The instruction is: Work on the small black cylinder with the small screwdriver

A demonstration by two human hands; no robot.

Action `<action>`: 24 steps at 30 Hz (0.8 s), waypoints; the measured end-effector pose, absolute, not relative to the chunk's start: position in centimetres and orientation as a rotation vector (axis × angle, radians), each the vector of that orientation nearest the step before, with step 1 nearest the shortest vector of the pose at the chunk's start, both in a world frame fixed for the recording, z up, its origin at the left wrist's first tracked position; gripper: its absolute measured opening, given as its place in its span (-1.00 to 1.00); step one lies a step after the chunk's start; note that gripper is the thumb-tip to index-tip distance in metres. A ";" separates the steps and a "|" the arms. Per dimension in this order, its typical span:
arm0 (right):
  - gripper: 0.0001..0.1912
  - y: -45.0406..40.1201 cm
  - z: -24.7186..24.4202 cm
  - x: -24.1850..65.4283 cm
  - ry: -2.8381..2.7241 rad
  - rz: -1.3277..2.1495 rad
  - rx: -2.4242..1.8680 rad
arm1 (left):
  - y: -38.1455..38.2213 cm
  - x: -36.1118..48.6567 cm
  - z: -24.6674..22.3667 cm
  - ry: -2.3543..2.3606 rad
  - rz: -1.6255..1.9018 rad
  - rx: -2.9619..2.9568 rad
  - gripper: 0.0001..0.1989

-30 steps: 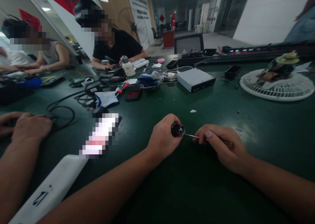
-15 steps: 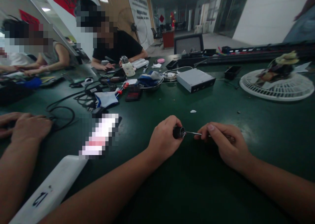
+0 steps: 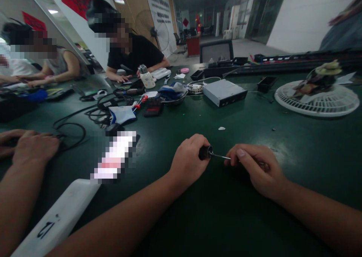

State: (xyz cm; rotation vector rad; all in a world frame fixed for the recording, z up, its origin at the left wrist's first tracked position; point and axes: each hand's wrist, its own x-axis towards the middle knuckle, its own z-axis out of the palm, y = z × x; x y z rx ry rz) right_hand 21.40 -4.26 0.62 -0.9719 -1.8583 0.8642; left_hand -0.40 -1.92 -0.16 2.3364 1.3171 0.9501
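My left hand [image 3: 190, 156] is closed around a short black hollow cylinder [image 3: 206, 152], its open end facing right. In my right hand [image 3: 257, 164] is a thin screwdriver [image 3: 221, 156], gripped between thumb and fingers. Its metal shaft points left, and the tip is at the cylinder's open mouth; how deep it reaches I cannot tell. Most of the screwdriver's handle is hidden by my fingers. Both hands are low over the dark green table [image 3: 243, 219].
Left of me lie a lit phone [image 3: 115, 155], a white long case [image 3: 56, 215] and another person's hands [image 3: 36, 147]. Further back are tangled black cables [image 3: 96, 106], a grey disc drive [image 3: 224, 92] and a white fan grille [image 3: 316, 98] with parts on it. People sit across the table.
The screwdriver's shaft slopes more, with its right end slightly lower, and its tip is closer into the cylinder's mouth. My left hand stays almost still.
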 end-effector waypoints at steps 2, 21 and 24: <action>-0.64 -4.3 0.7 21.5 -1.860 0.875 -0.950 | -1.9 -0.4 -0.2 1.293 0.935 2.382 -0.80; -0.77 -4.6 0.5 21.3 -1.750 0.700 -1.001 | -1.9 -0.3 0.1 1.394 0.954 2.351 -0.76; -0.84 -4.3 0.4 21.2 -1.691 0.740 -1.119 | -1.9 -0.3 0.1 1.437 0.978 2.285 -0.75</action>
